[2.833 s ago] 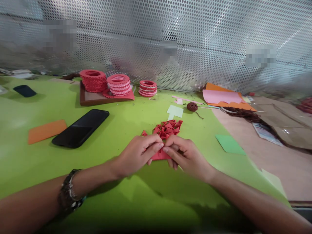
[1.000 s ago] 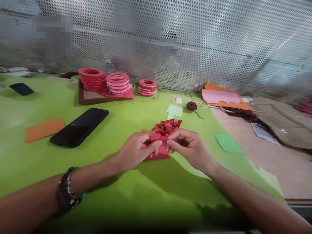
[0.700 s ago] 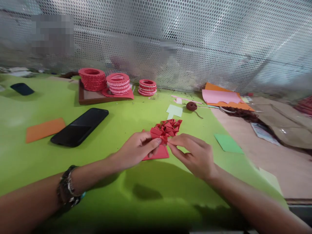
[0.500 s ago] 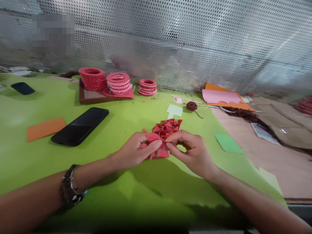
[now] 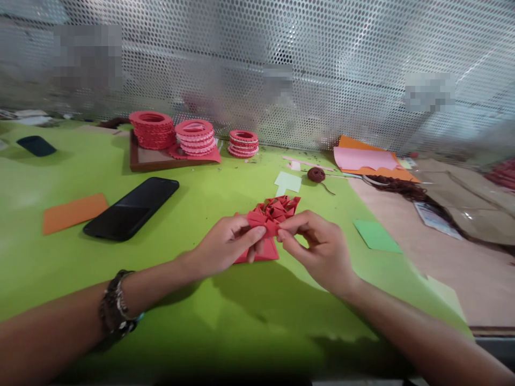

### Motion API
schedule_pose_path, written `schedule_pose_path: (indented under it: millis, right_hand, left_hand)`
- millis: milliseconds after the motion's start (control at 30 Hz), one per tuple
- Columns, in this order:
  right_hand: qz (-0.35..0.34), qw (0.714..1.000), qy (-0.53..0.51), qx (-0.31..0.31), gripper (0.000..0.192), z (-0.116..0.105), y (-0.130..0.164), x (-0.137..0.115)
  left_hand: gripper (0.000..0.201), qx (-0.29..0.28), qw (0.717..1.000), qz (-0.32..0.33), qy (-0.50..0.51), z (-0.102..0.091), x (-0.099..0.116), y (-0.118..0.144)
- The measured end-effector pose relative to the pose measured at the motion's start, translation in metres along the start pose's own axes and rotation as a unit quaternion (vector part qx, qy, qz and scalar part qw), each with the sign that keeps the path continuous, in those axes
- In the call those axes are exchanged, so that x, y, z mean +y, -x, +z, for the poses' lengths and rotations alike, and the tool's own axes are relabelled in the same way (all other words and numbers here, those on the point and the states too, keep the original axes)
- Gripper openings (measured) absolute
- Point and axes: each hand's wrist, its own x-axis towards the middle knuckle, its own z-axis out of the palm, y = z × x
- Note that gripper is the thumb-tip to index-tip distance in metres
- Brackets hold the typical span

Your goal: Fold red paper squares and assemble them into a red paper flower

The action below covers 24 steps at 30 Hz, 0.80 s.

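A small piece of red paper (image 5: 265, 225) is stretched between my two hands above the table. My left hand (image 5: 225, 244) pinches its left part, thumb on top. At its right edge my right hand (image 5: 316, 246) grips it between thumb and fingertips. Just behind lies a pile of folded red paper pieces (image 5: 284, 206), partly covered by the held piece. Flat red paper (image 5: 267, 251) lies on the table under my left fingers.
A black phone (image 5: 132, 209) and an orange paper (image 5: 74, 213) lie to the left. Stacked red and pink rings (image 5: 152, 131) stand on a brown tray (image 5: 139, 162) behind. A brown yarn ball (image 5: 316, 175) and green paper (image 5: 377, 236) are right. A perforated metal screen (image 5: 322, 75) closes the back.
The red paper between my hands has been pulled flatter and wider. My right fingertips have shifted slightly right, away from my left thumb.
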Motion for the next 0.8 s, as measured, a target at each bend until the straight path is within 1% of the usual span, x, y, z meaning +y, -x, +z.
schedule_pose_path:
  millis: [67, 133, 233, 300, 333, 400, 467, 500, 533, 600, 700, 767, 800]
  right_hand:
    - [-0.013, 1.0, 0.024, 0.008, 0.007, -0.001, 0.001, -0.001]
    - [0.016, 1.0, 0.003, 0.003, 0.004, -0.001, 0.001, -0.001]
    - [0.067, 0.996, -0.051, -0.031, 0.003, 0.001, -0.001, -0.001]
    - [0.079, 0.993, -0.068, -0.047, 0.004, 0.003, -0.001, 0.0]
    - [0.075, 0.994, -0.064, -0.046, 0.004, 0.003, -0.001, 0.0]
    - [0.038, 0.999, -0.022, -0.032, 0.005, 0.003, 0.0, 0.0]
    - [-0.051, 0.997, 0.054, -0.024, 0.008, 0.002, 0.001, 0.001]
    - [-0.103, 0.99, 0.097, -0.024, 0.01, 0.0, 0.002, 0.003]
    - [-0.154, 0.978, 0.14, -0.026, 0.012, -0.002, 0.002, 0.004]
    - [-0.242, 0.943, 0.224, -0.042, 0.015, -0.007, 0.002, 0.006]
    - [-0.356, 0.869, 0.333, -0.081, 0.018, -0.015, -0.002, 0.005]
    - [-0.41, 0.824, 0.378, -0.098, 0.023, -0.018, -0.006, 0.001]
    - [-0.425, 0.809, 0.393, -0.102, 0.026, -0.019, -0.007, -0.001]
  left_hand:
    - [0.023, 0.014, 1.0, 0.003, 0.004, 0.0, 0.001, 0.0]
    - [0.02, 0.032, 0.999, 0.013, -0.006, 0.0, 0.001, 0.0]
    - [0.019, 0.038, 0.999, 0.022, -0.032, 0.0, 0.001, 0.002]
    - [0.02, 0.034, 0.999, 0.024, -0.034, 0.001, 0.001, 0.003]
    - [0.021, 0.038, 0.998, 0.027, -0.03, 0.001, 0.001, 0.003]
    - [0.019, 0.049, 0.999, 0.021, 0.003, 0.001, 0.001, 0.004]
    - [0.018, 0.041, 0.997, -0.011, 0.067, 0.001, 0.0, 0.003]
    - [0.018, 0.032, 0.994, -0.03, 0.1, 0.001, 0.0, 0.002]
    - [0.02, 0.024, 0.99, -0.049, 0.127, 0.0, -0.002, 0.001]
    - [0.023, 0.016, 0.985, -0.072, 0.155, -0.002, -0.004, -0.002]
    - [0.026, 0.013, 0.981, -0.09, 0.169, -0.003, -0.008, -0.004]
    - [0.026, 0.008, 0.979, -0.1, 0.179, -0.003, -0.01, -0.005]
    - [0.026, 0.007, 0.977, -0.104, 0.184, -0.002, -0.01, -0.005]
